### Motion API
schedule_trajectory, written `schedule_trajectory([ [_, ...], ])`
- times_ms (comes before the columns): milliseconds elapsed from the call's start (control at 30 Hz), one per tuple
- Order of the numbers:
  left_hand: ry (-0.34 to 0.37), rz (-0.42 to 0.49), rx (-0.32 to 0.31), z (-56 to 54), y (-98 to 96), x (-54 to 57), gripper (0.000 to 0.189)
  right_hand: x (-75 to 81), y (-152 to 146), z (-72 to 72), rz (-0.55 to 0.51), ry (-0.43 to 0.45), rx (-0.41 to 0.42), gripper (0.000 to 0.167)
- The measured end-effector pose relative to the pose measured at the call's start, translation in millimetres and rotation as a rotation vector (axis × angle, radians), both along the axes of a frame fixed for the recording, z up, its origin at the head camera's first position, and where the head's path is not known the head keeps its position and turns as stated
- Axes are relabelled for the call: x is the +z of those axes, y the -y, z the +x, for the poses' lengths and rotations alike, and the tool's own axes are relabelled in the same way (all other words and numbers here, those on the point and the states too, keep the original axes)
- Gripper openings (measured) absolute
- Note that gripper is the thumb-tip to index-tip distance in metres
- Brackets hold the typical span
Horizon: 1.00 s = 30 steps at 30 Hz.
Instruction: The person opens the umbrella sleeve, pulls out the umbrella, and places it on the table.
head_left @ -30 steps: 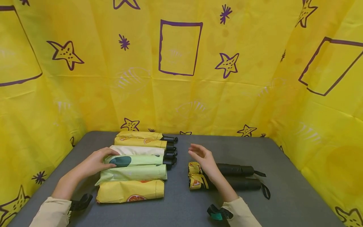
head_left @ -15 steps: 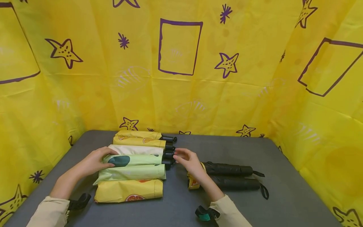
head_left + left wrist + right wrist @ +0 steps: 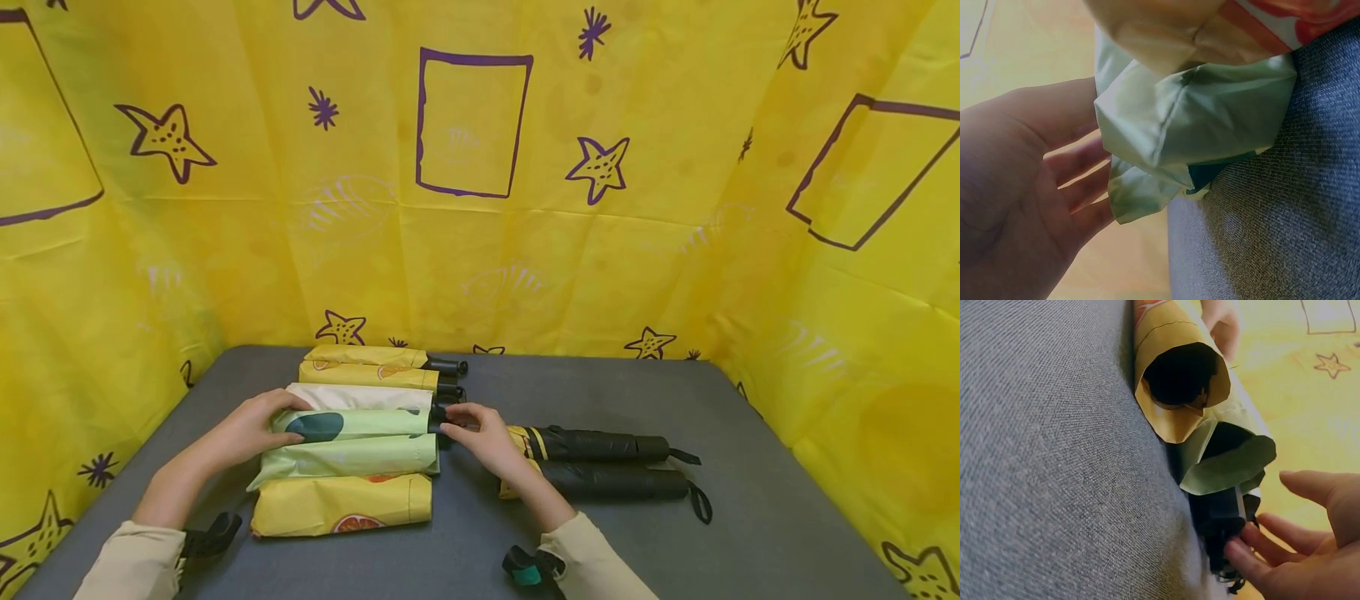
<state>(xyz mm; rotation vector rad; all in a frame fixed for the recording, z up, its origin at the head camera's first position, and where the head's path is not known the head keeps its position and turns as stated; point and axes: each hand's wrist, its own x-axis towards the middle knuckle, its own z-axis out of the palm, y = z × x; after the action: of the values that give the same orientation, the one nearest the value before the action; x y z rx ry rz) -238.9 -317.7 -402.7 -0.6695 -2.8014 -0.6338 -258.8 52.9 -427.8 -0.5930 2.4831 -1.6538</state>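
My left hand (image 3: 251,427) grips the left end of a folded umbrella in a light green cover with a dark green patch (image 3: 378,423). Its thumb lies on the near side and the fingers on the far side, partly hidden in the left wrist view. My right hand (image 3: 483,437) is at the black handles on the covers' right ends. In the right wrist view, its fingertips (image 3: 1238,550) touch a black handle (image 3: 1219,512), while the thumb stands apart. Nearer lie a plain light green cover (image 3: 356,458) and a yellow cover with orange slices (image 3: 345,507); their right ends gape.
Beyond the gripped umbrella lie a white-covered umbrella (image 3: 360,395) and two yellow-covered ones, the nearer yellow umbrella (image 3: 367,375) touching the row. Right of my right hand, two black folded umbrellas (image 3: 607,481) lie with wrist loops. Yellow printed cloth (image 3: 472,250) walls the grey tabletop (image 3: 750,542).
My right hand has moved left, from above the black umbrellas to the handles of the covered ones. My left hand keeps its place on the green umbrella.
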Motion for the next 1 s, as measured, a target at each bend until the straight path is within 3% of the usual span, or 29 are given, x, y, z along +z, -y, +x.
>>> schedule_trajectory([
  [533,0.096,0.023,-0.004,-1.1,-3.6,2.5,0.036,-6.5,8,2.5,0.126,-0.052,-0.018,0.028],
  [833,0.104,0.018,-0.013,-0.5,-4.7,2.8,0.039,-11.7,13,2.0,0.159,-0.079,-0.039,0.026],
  [1000,0.062,0.0,-0.031,-0.8,-4.2,0.2,0.041,-13.4,15,2.0,0.204,-0.105,-0.037,0.031],
])
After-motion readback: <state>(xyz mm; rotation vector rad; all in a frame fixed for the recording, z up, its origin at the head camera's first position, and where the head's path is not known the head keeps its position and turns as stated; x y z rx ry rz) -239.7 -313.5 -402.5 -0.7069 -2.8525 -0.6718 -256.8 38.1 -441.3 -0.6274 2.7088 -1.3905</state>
